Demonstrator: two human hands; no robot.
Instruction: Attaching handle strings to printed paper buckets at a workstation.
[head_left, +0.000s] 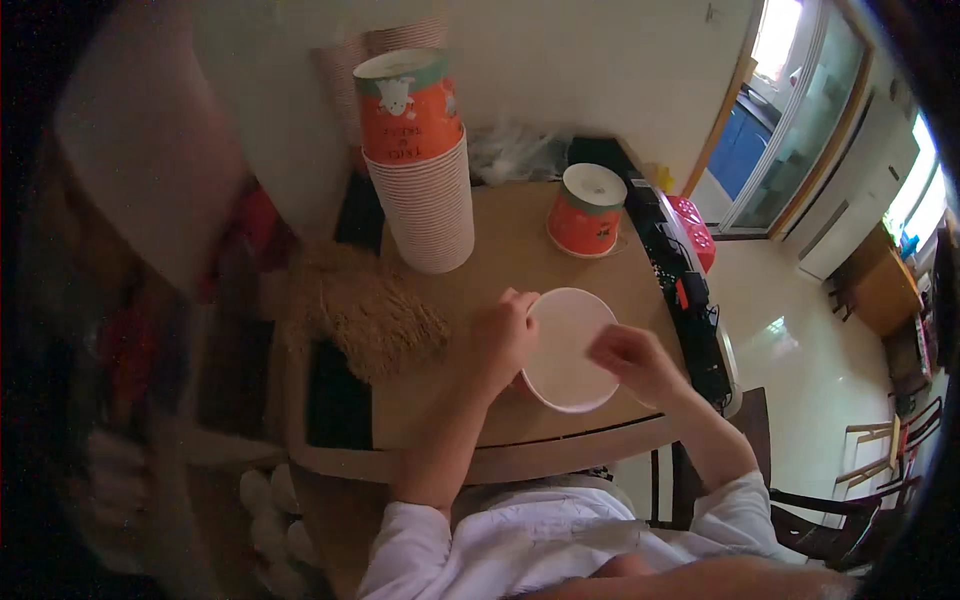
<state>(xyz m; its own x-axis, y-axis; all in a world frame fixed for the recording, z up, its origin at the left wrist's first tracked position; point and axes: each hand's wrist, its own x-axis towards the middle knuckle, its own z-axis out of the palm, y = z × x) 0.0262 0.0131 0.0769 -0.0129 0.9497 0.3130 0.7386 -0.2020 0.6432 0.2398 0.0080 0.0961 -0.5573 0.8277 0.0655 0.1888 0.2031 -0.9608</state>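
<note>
A white-lined paper bucket (565, 350) stands in front of me, its round mouth facing up. My left hand (512, 325) is closed on its left rim, the fingertips at the edge. Over the right side of the opening, my right hand (632, 358) is curled closed and slightly blurred; whatever its fingers may hold is hidden. Left of the bucket lies a loose bundle of brown twine (385, 320). Behind it rises a tall stack of paper buckets (425, 200), the top one orange and green. One orange-green bucket (585, 220) stands upside down at the far right.
The table (500, 230) has a brown board on it. Dark cables and small devices (690, 300) run along its right edge. Crumpled clear plastic (515, 150) lies against the wall. A red perforated stool (692, 232) and a dark chair (830, 515) are to the right.
</note>
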